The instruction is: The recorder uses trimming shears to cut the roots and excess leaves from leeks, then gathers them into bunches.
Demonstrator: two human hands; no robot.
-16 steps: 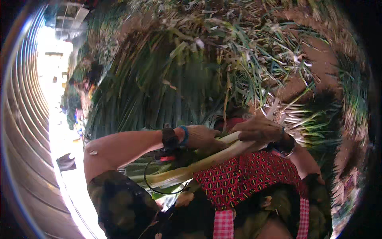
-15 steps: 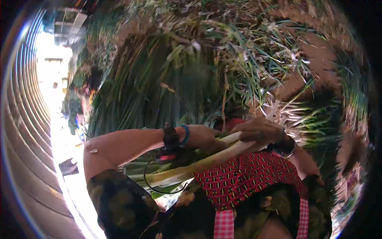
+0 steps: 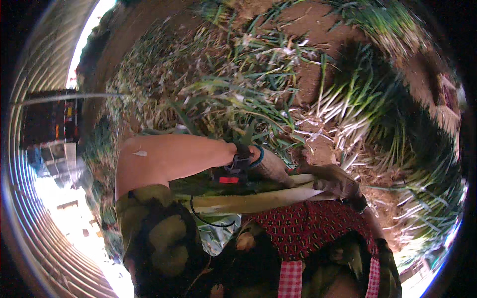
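Across my lap, over a red patterned cloth [image 3: 303,218] with pink checked straps, lie thick pale stalks of long green onions [image 3: 248,201]. My right hand [image 3: 338,181] is closed around their white ends. Just to its left, my left hand [image 3: 273,169] is closed on the upper stalks, its fingertips partly hidden. Dark bands circle both wrists, and a blue one shows on the left. The leafy ends run left under my left forearm, where a thin black loop of cord [image 3: 198,218] hangs in front of them.
Torn leaves and peelings [image 3: 213,94] litter the brown soil ahead. To the right, rows of green onions [image 3: 348,109] lie with white ends toward me, and more lie far right [image 3: 422,213]. A ribbed curved wall [image 3: 39,228] runs along the left.
The view has swung, bringing more of the onion rows at the right into sight; the big leafy heap in front has left it. Both hands still hold the stalks.
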